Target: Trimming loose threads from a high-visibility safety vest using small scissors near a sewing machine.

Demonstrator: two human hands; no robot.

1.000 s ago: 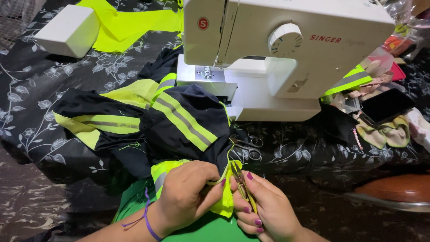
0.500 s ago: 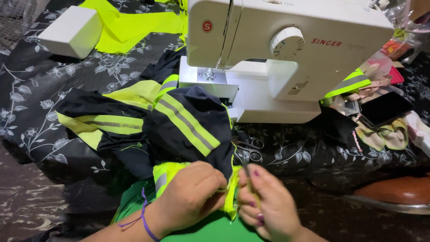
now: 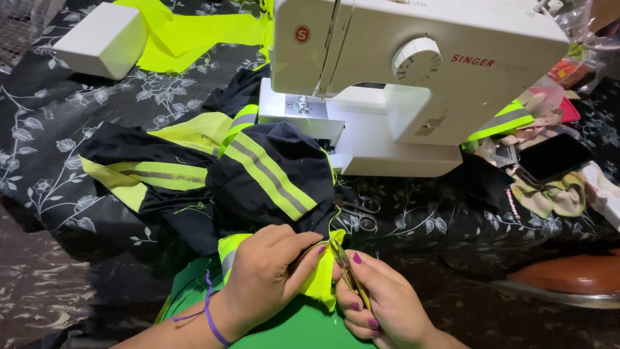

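A dark navy garment (image 3: 271,187) with neon-yellow and grey reflective stripes lies bunched in front of a white sewing machine (image 3: 413,77). My left hand (image 3: 268,278) pinches the garment's neon-yellow edge (image 3: 321,284) near the table's front. My right hand (image 3: 381,304) holds small gold thread snips (image 3: 345,268), whose tips touch that yellow edge right beside my left fingertips. A loose yellow thread curls up from the spot.
A white box (image 3: 103,39) and neon-yellow fabric (image 3: 194,32) lie at the back left on the black floral cloth (image 3: 39,148). Scissors (image 3: 361,210) rest by the machine's base. A dark phone (image 3: 552,158), fabric scraps and a brown rounded object (image 3: 568,274) sit at right.
Both hands stayed at the yellow edge; the right hand shifted slightly and the snips now point at the fabric beside the left fingertips.
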